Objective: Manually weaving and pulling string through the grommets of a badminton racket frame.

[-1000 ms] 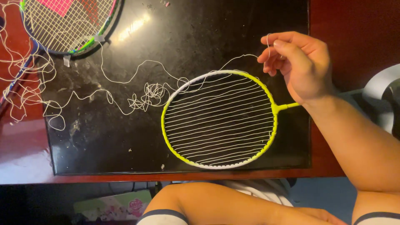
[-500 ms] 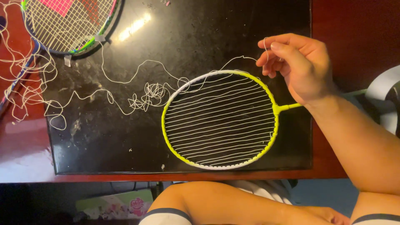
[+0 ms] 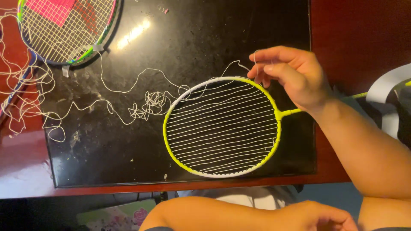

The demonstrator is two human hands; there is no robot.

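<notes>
Head view: right hand (image 3: 291, 77), pinching the white string (image 3: 254, 57), has dropped closer to the yellow racket (image 3: 220, 126)

A yellow racket (image 3: 221, 126) is laid flat on a black table (image 3: 205, 34). White lines of string are stretched across its round frame. The end of a white string (image 3: 128, 92) is pinched between the thumb and fingers of the right hand (image 3: 289, 75), just above the top edge of the frame. The rest of the string is spread over the table in loops, with a small tangle just left of the frame. A second racket (image 3: 64, 28) is seen at the top left corner. The left hand (image 3: 319, 218) is held low at the bottom edge, under the table's rim, and nothing is seen in it.
</notes>
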